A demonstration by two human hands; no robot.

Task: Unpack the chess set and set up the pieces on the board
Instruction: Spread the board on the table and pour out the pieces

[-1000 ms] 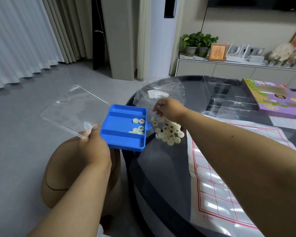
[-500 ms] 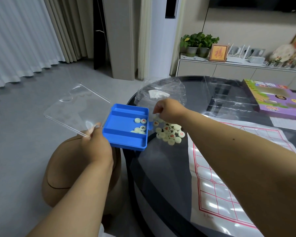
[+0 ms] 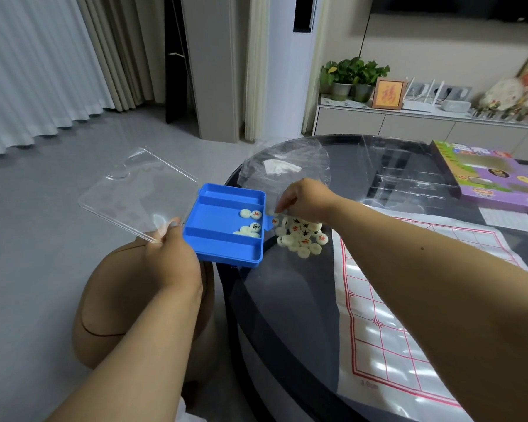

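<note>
Head view: the left hand grips one blue box at its near-left corner, its clear lid hinged open; the box sits at the dark round surface's edge with about five pale round pieces inside. The right hand pinches at a pile of roughly fifteen pieces beside the one red-lined board sheet
</note>
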